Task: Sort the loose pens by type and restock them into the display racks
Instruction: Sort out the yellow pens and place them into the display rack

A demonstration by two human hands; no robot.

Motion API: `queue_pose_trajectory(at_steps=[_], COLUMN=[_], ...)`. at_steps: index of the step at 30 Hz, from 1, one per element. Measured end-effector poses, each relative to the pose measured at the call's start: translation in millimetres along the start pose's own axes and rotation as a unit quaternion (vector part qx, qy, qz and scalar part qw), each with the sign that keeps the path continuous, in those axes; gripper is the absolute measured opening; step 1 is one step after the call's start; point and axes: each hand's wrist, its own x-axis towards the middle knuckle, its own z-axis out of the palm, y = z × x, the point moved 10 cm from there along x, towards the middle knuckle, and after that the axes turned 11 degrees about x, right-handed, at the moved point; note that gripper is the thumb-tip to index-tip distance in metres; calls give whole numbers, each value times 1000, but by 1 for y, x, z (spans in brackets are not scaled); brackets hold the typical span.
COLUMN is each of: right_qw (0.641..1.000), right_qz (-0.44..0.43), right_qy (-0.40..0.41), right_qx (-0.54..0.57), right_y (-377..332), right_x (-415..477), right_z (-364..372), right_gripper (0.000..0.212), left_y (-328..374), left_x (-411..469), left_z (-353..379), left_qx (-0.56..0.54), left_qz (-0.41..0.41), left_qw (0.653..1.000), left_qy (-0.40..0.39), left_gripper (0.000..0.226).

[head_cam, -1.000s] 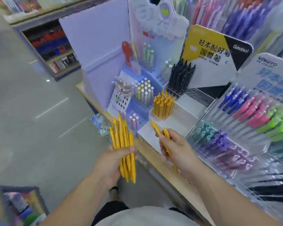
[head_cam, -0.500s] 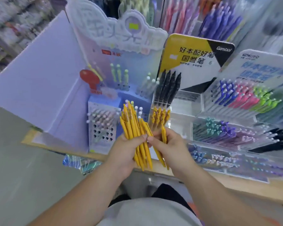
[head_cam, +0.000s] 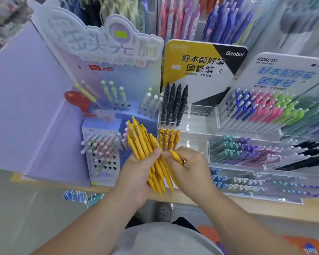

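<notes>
My left hand grips a fanned bundle of several yellow pens, held in front of the display racks. My right hand sits right beside it, fingers curled round yellow pens, its fingertips touching the bundle. Behind the hands, the clear acrylic rack under the yellow Gambol sign holds several yellow pens standing in its front row and several black pens in the row behind.
A lilac rack of pastel pens stands at left beside a purple panel. The Kokuyo rack at right holds blue, pink and green pens, with more coloured pens in trays below. A wooden counter edge runs along the front.
The view swung from the aisle floor to face the racks. My hands came together in front of me, and my right hand now touches the bundle in my left.
</notes>
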Motion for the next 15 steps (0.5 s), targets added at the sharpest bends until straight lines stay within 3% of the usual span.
queue_pose_trajectory(at_steps=[6,15], right_qw=[996,984], right_qz=[31,58], right_qy=[-20,-132], right_qx=[80,102], right_y=[-1,3], right_x=[16,17], right_z=[-12,-2], right_gripper=[14,27], left_y=[7,24], left_x=[-1,9], left_z=[18,4], left_qx=[-38,23], left_qz=[29,53], left_qw=[999,998], left_qy=[-14,37], left_gripper=[13,14])
